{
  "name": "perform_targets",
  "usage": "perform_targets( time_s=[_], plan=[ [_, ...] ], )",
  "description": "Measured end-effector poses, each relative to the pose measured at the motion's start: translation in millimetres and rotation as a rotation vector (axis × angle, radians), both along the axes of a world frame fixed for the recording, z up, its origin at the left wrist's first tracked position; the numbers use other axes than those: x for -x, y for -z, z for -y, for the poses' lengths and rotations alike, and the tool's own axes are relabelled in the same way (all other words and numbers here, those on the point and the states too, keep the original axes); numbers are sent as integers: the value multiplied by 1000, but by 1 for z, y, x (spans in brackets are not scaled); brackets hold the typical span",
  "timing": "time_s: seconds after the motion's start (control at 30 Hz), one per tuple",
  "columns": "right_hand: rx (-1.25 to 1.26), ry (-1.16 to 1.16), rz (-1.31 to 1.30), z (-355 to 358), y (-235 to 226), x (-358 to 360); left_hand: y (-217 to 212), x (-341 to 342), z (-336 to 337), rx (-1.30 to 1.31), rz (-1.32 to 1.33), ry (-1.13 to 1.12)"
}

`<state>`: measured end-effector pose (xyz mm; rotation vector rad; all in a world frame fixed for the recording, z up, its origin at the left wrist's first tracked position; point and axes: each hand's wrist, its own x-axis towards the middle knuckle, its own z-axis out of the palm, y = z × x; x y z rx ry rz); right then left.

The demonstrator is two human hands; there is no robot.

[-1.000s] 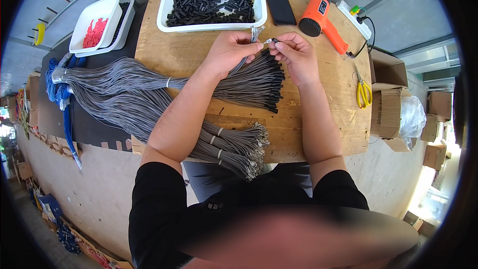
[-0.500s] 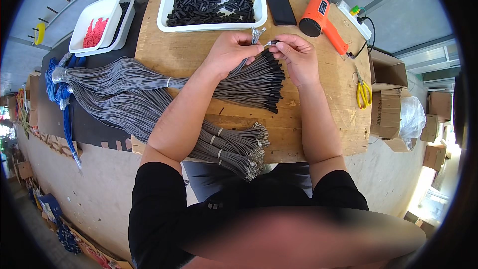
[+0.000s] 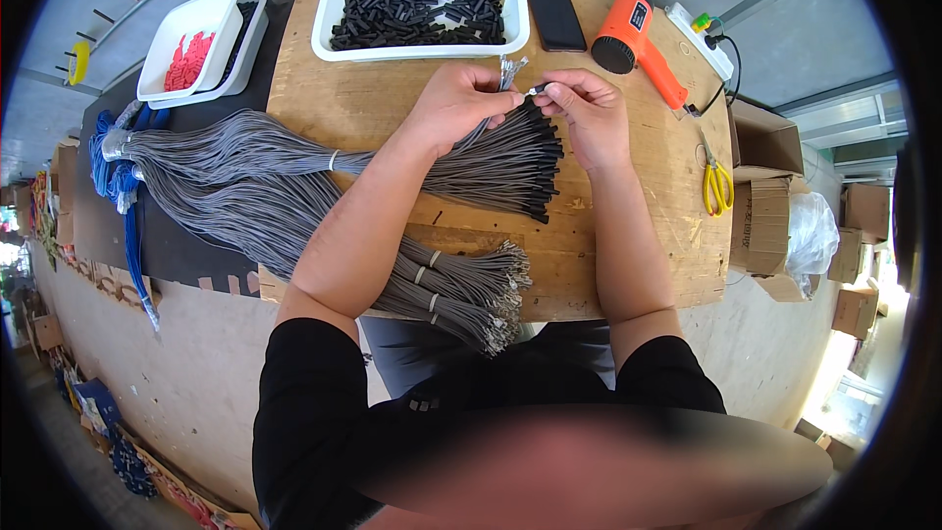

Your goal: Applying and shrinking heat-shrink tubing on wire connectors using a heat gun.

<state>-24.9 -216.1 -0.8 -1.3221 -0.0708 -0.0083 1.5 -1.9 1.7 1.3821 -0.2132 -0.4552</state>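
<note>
Several grey cables stick up out of my left hand [image 3: 465, 106], which is closed around them, their bare metal ends [image 3: 511, 69] showing above the thumb. Close beside it, my right hand [image 3: 587, 116] pinches a short black sleeve [image 3: 540, 88] at the end of one cable, right by the left fingertips. Below both hands lies a fanned bundle of grey cables [image 3: 481, 172] tipped with black sleeves [image 3: 545, 172]. Nearer to me, tied bundles with bare metal terminals [image 3: 505, 294] reach the table's front edge. A white tub [image 3: 322, 29] of loose black sleeves [image 3: 417, 5] stands beyond my hands.
Right of the tub are a black phone [image 3: 555, 15], an orange heat gun [image 3: 628, 34] and a white power strip [image 3: 699, 42]. Yellow-handled scissors [image 3: 717, 186] lie near the table's right edge. At far left, a white tray [image 3: 157, 79] holds red pieces [image 3: 188, 61].
Both hands keep nearly the same pose and place. The black sleeve in my right fingers sits at a slightly different angle; the rest of the table looks the same.
</note>
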Motion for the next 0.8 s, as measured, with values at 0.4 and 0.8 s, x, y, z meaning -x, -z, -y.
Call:
perform_targets(
  time_s=[0.4,0.8],
  plan=[
    [-13,46,-9,4,2,-2,-2,2,0,-15,-6,-12],
    [-309,-171,-195,14,4,-6,-1,0,0,-24,-3,17]
  ],
)
